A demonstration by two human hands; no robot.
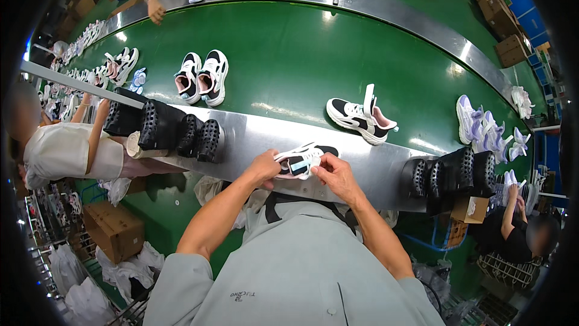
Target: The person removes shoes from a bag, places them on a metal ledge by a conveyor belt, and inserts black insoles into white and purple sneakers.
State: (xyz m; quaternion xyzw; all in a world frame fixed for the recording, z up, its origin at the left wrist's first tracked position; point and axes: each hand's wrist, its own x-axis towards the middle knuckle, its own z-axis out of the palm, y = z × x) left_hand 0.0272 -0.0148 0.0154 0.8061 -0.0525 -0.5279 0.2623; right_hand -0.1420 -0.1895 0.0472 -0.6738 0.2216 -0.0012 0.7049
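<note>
Two hands: both on one sneaker (pixel 301 160), held over the steel rim (pixel 253 130) of the conveyor, just in front of the person's chest.
Left hand (pixel 263 166): grip closed around the heel end of the sneaker, fingers curled under; it appears to brace the shoe so it stays level.
Sneaker: white with black panels, lying on its side, a small teal piece at its middle; whether that is a tag or a tool, cannot tell.
Right hand (pixel 333 175): grip pinched narrow on the toe end and upper edge, thumb on top; it seems to steady the shoe against the left hand.
Far left: a co-worker's sleeve (pixel 66 151) and a row of black shoe lasts (pixel 166 127) standing on the rim, close beside the left forearm.
Belt, left: a pair of black-and-white sneakers (pixel 202 77) upright on the green belt (pixel 289 54), well apart from the hands.
Belt, centre-right: another pair (pixel 360 118), one shoe tipped against the other, just beyond the held shoe.
Right: more black lasts (pixel 452 172) on the rim; lilac sneakers (pixel 482 130) on the belt behind.
Obstruction: nothing lies between the hands and the rim; the lasts crowd both sides.
</note>
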